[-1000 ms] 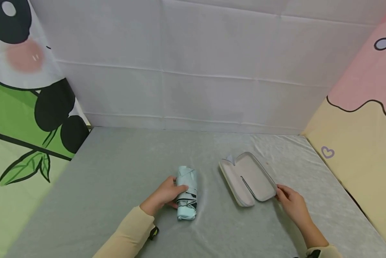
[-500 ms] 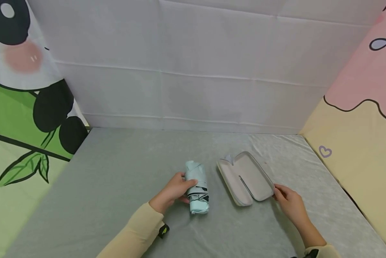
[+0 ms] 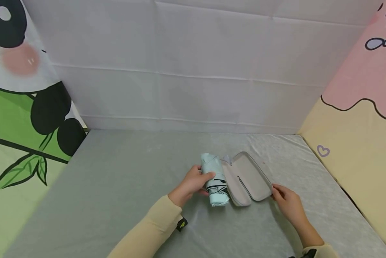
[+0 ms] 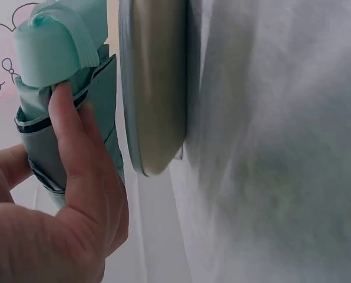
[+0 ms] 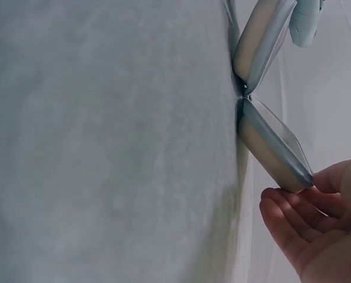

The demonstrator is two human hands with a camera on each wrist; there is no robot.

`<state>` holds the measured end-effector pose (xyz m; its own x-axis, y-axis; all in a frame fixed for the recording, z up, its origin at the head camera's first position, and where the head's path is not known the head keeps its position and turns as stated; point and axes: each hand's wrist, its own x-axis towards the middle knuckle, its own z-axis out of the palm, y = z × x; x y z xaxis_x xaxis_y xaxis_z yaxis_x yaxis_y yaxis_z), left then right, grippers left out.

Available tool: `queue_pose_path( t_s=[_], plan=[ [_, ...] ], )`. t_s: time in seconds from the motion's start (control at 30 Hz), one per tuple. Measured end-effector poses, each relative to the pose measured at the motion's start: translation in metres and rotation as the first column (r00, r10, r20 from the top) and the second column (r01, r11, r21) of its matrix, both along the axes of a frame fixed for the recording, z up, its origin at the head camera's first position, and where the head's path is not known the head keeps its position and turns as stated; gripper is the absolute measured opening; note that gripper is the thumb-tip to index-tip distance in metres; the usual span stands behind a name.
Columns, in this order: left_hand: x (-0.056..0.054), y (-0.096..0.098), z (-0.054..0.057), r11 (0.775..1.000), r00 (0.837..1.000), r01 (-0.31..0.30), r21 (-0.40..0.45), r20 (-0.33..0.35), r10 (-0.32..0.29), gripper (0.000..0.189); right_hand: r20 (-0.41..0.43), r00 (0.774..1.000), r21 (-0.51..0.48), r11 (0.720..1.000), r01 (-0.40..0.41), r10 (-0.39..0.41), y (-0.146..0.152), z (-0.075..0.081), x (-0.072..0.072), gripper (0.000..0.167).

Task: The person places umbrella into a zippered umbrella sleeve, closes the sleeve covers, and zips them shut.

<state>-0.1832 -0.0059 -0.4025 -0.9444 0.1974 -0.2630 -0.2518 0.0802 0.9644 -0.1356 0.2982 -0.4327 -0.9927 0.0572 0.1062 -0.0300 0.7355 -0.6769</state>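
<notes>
A light blue folded umbrella point(image 3: 213, 165) with dark trim is gripped by my left hand point(image 3: 193, 182), thumb across its top. It is held up beside the near-left half of an open zip case point(image 3: 252, 177) and hides part of that half's edge. The case has a pale lining, and its two halves spread in a V in the right wrist view. My right hand point(image 3: 289, 203) pinches the case's right rim between thumb and fingers. In the left wrist view, the umbrella's wrist strap point(image 4: 75, 35) loops over its end, and the case point(image 4: 158, 88) stands close by.
A grey cloth point(image 3: 115, 186) covers the table. Behind it rises a creased white sheet point(image 3: 206, 96). Printed panels flank both sides, a green one point(image 3: 15, 111) on the left and a pink and yellow one point(image 3: 357, 143) on the right.
My left hand has carried the umbrella rightward and slightly away from me, from apart to right beside the case. My right hand stays at the case's rim, and the case has hardly moved.
</notes>
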Motion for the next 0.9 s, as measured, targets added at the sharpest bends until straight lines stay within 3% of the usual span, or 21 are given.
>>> queue_pose_path(
  t_s=[0.33, 0.9],
  plan=[
    [-0.008, 0.024, 0.006, 0.998, 1.000, 0.013, 0.053, -0.008, -0.012, 0.048, -0.019, 1.000, 0.020, 1.000, 0.011, -0.011, -0.001, 0.001, 0.000, 0.032],
    [-0.014, 0.051, 0.004, 0.996, 1.000, 0.009, 0.086, 0.014, -0.010, 0.042, -0.007, 1.000, 0.005, 1.000, 0.025, -0.025, -0.003, 0.000, -0.003, 0.030]
  ],
)
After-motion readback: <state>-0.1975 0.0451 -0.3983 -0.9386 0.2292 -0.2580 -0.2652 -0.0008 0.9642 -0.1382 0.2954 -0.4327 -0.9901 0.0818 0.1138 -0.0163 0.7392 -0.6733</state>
